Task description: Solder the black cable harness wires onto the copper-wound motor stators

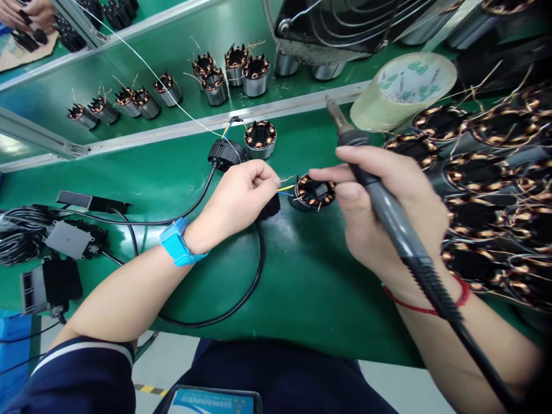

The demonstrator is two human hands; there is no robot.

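Observation:
My left hand (248, 192), with a blue watch on its wrist, is closed in a pinch on a thin solder wire (290, 179). The wire's silvery end points at a motor stator (314, 192) with copper windings. Yellow and blue leads run from that stator towards a black part (271, 208) half hidden under my left hand. My right hand (388, 201) grips a soldering iron (379, 201), its tip pointing up and away from the stator. The right index finger stretches to the stator's rim. Behind my left hand are a black round cap (225, 154) with a cable and another stator (260, 140).
Many wound stators (474, 218) crowd the right side. A large tape roll (403, 92) stands near the iron's tip. Several stators (214, 86) line the back shelf. Black cables (259, 270) and boxed connectors (71, 238) lie at left. Another person's hands (30, 20) show at top left.

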